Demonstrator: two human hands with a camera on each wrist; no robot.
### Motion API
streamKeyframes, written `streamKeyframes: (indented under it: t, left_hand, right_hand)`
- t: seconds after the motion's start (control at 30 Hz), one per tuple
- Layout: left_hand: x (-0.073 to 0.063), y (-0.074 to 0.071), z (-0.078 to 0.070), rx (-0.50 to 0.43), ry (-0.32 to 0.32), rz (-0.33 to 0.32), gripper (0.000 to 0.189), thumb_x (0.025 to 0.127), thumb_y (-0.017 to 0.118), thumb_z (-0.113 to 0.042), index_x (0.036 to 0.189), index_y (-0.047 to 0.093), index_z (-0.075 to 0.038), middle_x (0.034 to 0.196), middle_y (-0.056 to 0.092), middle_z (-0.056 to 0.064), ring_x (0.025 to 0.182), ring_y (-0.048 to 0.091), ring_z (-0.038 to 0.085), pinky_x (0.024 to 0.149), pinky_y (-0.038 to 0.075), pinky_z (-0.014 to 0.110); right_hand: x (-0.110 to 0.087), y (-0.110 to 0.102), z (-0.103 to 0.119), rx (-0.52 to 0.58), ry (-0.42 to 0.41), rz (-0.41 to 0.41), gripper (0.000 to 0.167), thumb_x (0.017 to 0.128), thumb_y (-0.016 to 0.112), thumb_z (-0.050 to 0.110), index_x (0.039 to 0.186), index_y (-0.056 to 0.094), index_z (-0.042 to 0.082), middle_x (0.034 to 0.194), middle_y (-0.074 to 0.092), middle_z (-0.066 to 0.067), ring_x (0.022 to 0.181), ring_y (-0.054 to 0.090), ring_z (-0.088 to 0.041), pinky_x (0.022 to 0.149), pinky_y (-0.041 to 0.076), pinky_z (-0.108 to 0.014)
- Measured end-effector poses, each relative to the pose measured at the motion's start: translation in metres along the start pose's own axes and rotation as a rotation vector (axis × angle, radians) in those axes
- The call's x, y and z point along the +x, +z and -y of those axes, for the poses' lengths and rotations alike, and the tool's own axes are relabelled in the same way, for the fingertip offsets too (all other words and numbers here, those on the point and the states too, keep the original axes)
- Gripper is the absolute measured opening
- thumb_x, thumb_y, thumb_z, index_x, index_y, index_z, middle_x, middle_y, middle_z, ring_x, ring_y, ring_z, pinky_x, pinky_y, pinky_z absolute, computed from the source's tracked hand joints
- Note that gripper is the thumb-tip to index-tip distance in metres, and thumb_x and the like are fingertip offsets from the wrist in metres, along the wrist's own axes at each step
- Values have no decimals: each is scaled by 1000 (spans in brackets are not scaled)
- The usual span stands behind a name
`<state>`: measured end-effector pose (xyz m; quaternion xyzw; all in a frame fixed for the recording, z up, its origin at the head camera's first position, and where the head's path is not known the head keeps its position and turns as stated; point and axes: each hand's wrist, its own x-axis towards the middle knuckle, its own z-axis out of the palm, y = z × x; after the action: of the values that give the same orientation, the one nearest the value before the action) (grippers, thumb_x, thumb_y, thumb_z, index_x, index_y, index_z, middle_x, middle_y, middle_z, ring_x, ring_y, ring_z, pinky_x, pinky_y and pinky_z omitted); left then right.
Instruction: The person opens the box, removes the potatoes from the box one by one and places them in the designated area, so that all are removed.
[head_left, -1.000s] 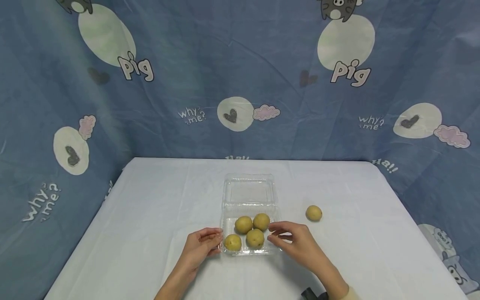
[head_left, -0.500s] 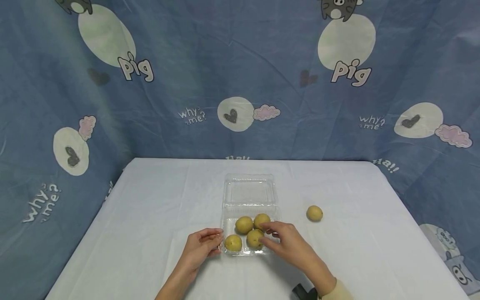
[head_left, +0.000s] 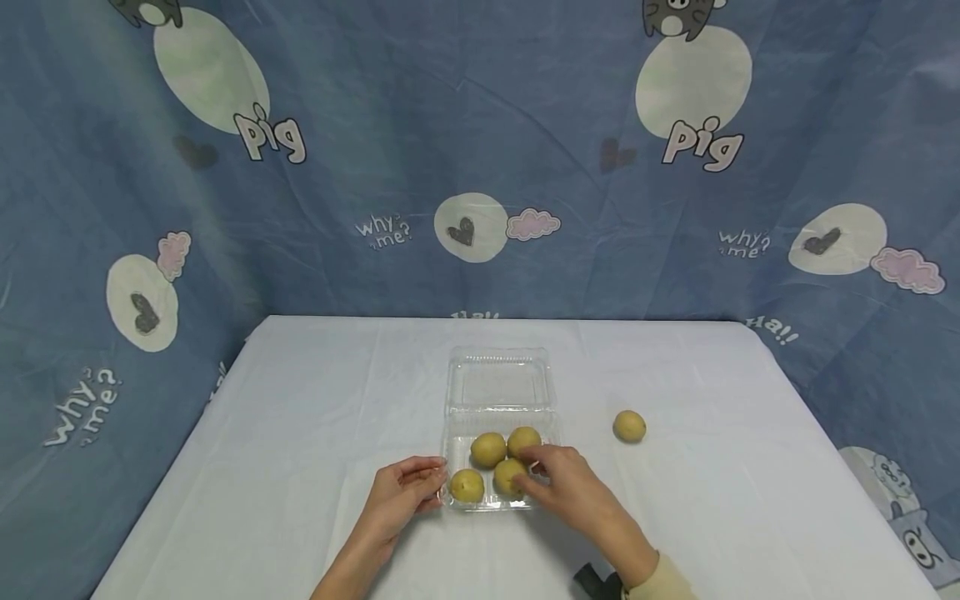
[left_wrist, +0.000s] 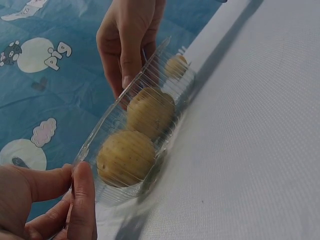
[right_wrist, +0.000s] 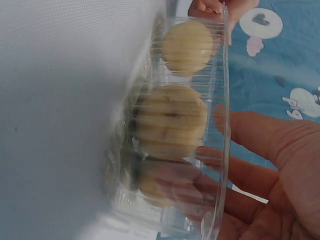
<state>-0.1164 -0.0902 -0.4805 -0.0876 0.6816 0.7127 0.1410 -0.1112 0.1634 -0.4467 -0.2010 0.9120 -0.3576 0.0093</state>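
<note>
In the head view, a clear plastic clamshell box (head_left: 480, 505) stands with its lid (head_left: 498, 383) laid back, away from me. Several round, yellow-brown potatoes sit in its base, among them a front left potato (head_left: 467, 486) and a back left potato (head_left: 488, 450). My left hand (head_left: 405, 492) pinches the box's left rim between thumb and fingers, plain in the left wrist view. Reaching over the right wall, my right hand (head_left: 566, 492) curls its thumb and fingers round the front right potato (head_left: 507, 477); the fingers partly cover the back right potato (head_left: 523, 438).
Another potato (head_left: 629, 426) lies on the white tablecloth (head_left: 697, 483), right of the box. A blue patterned curtain (head_left: 337, 250) hangs behind the table and along its sides. A black strap piece (head_left: 596, 581) shows near the right wrist, by a pale sleeve (head_left: 660, 581).
My right hand has moved left from the box's right edge in over the right-hand potatoes, its thumb now over the front one. The left hand, box and potatoes stay where they were.
</note>
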Motion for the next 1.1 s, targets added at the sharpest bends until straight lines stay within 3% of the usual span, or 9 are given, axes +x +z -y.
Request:
streamKeyframes:
  t: [0.4, 0.73, 1.1]
  left_hand:
    - [-1, 1, -1, 8, 1, 2, 35, 89, 72, -9, 117, 61, 10, 97, 66, 11, 79, 62, 15, 66, 59, 26]
    - [-2, 1, -1, 7, 1, 9, 35, 89, 72, -10, 117, 61, 10, 98, 66, 11, 80, 62, 15, 68, 59, 26]
    - [-2, 1, -2, 12, 1, 10, 36, 90, 72, -11, 117, 61, 10, 96, 66, 10, 80, 62, 15, 68, 59, 26]
  right_hand:
    - [5, 6, -1, -1, 45, 1, 37, 84, 78, 21, 110, 68, -3, 98, 71, -11, 85, 68, -21, 76, 58, -32]
    - [8, 13, 0, 26, 41, 69, 41, 83, 79, 24, 112, 67, -3, 93, 72, -8, 79, 69, -17, 68, 56, -24]
    - [10, 13, -1, -17, -8, 51, 42, 80, 82, 25, 112, 68, 0, 96, 71, -5, 84, 65, -14, 73, 55, -29]
